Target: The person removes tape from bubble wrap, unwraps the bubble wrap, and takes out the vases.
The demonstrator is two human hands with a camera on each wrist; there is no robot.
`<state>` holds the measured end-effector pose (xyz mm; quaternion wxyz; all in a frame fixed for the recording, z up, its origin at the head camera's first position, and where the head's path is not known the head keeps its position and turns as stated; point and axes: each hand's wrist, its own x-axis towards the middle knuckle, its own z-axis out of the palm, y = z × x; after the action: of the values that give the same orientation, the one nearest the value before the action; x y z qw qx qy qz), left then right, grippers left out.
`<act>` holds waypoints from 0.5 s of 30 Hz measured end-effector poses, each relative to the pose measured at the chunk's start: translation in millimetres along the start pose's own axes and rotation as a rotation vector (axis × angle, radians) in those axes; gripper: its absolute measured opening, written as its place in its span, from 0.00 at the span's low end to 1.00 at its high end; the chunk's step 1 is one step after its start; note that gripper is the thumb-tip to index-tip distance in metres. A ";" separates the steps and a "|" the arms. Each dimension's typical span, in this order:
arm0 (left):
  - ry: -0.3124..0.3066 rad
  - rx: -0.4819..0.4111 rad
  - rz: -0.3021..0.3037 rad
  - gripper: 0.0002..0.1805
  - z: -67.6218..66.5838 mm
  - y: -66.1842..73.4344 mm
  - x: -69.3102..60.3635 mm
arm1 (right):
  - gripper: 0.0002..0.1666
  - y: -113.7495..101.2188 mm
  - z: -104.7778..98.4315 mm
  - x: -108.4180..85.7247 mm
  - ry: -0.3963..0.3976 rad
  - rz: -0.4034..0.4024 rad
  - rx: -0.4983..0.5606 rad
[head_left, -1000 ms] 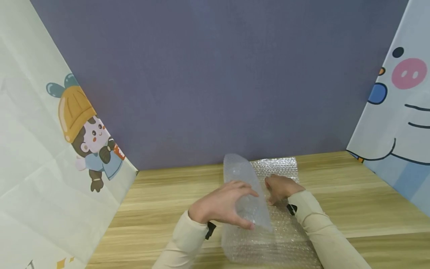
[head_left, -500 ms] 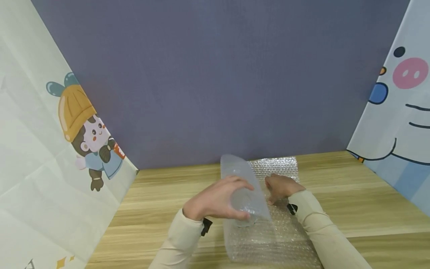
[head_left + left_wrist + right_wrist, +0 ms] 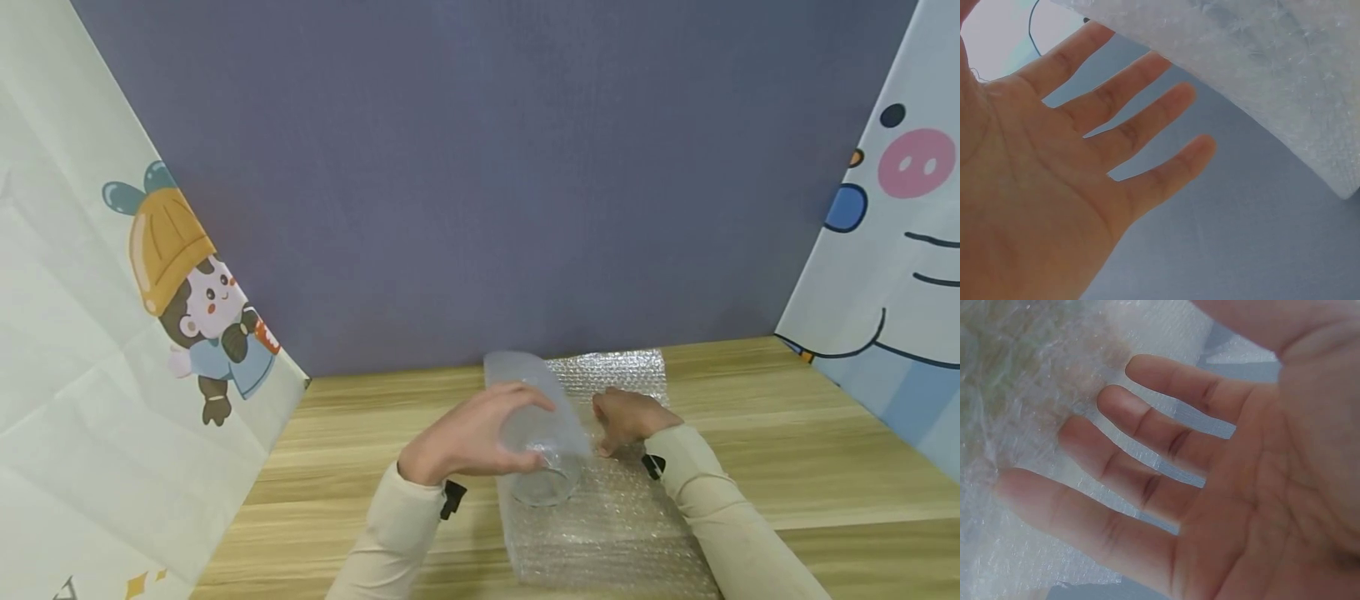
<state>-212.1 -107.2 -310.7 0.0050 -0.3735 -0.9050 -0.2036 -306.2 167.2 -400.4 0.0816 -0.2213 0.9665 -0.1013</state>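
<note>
A sheet of clear bubble wrap [image 3: 622,517] lies on the table, its left part raised in a curved flap [image 3: 521,371]. By the flap is my left hand [image 3: 476,433], thumb and fingers spread apart; in the left wrist view the palm of this hand [image 3: 1066,156] is bare and the wrap [image 3: 1272,75] passes by the fingertips. A round, clear, glass-like thing [image 3: 546,487] shows at the flap, partly hidden by it and the hand. My right hand [image 3: 630,419] touches the wrap, fingers loosely extended in the right wrist view.
The wood-grain table [image 3: 360,433] meets a grey-blue back panel [image 3: 480,183] just behind the wrap. A white sheet with a cartoon child [image 3: 213,304] hangs at the left, and one with a pig-like face [image 3: 915,162] at the right.
My left hand has moved left and slightly away from me, and the raised flap has shifted left. More of the round clear thing shows. The right hand has stayed put.
</note>
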 end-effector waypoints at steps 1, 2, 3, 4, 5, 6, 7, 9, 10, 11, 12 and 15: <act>0.003 -0.003 -0.010 0.33 -0.3 -0.1 -0.2 | 0.26 0.1 0.0 0.0 -0.001 0.002 0.000; 0.006 -0.006 -0.019 0.33 -0.5 -0.3 -0.4 | 0.26 0.0 -0.1 -0.1 -0.001 0.002 0.000; 0.013 -0.008 -0.026 0.33 -0.7 -0.4 -0.5 | 0.26 0.0 -0.1 -0.2 -0.002 0.003 0.000; 0.017 -0.011 -0.033 0.32 -0.9 -0.6 -0.5 | 0.26 0.0 -0.1 -0.3 -0.003 0.005 0.000; 0.022 -0.014 -0.039 0.32 -0.9 -0.7 -0.6 | 0.26 0.2 0.0 -0.3 -0.003 0.006 0.000; 0.026 -0.018 -0.047 0.32 -1.1 -0.7 -0.6 | 0.26 0.3 0.1 -0.4 -0.003 0.007 0.000; 0.031 -0.022 -0.050 0.31 -1.1 -1.0 -0.6 | 0.26 0.2 0.1 -0.6 -0.004 0.010 0.000; 0.045 -0.027 -0.051 0.31 -1.4 -1.6 -0.4 | 0.26 0.4 0.2 -0.9 -0.003 0.008 -0.002; 0.052 -0.030 -0.050 0.30 -1.4 -2.0 -0.3 | 0.26 0.6 0.3 -0.9 -0.003 0.011 -0.001; 0.060 -0.033 -0.048 0.30 -1.5 -2.6 0.0 | 0.26 0.7 0.2 -1.0 -0.002 0.013 -0.001; 0.068 -0.036 -0.045 0.30 -1.6 -3.1 0.2 | 0.26 0.6 0.2 -1.2 0.000 0.012 -0.002; 0.088 -0.041 -0.031 0.29 -2.1 -4.5 0.7 | 0.26 0.7 -0.3 -1.7 0.009 0.003 -0.005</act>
<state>-215.9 -110.3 -310.4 0.0339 -0.3503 -0.9052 -0.2384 -305.1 168.6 -400.1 0.0768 -0.2197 0.9674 -0.1000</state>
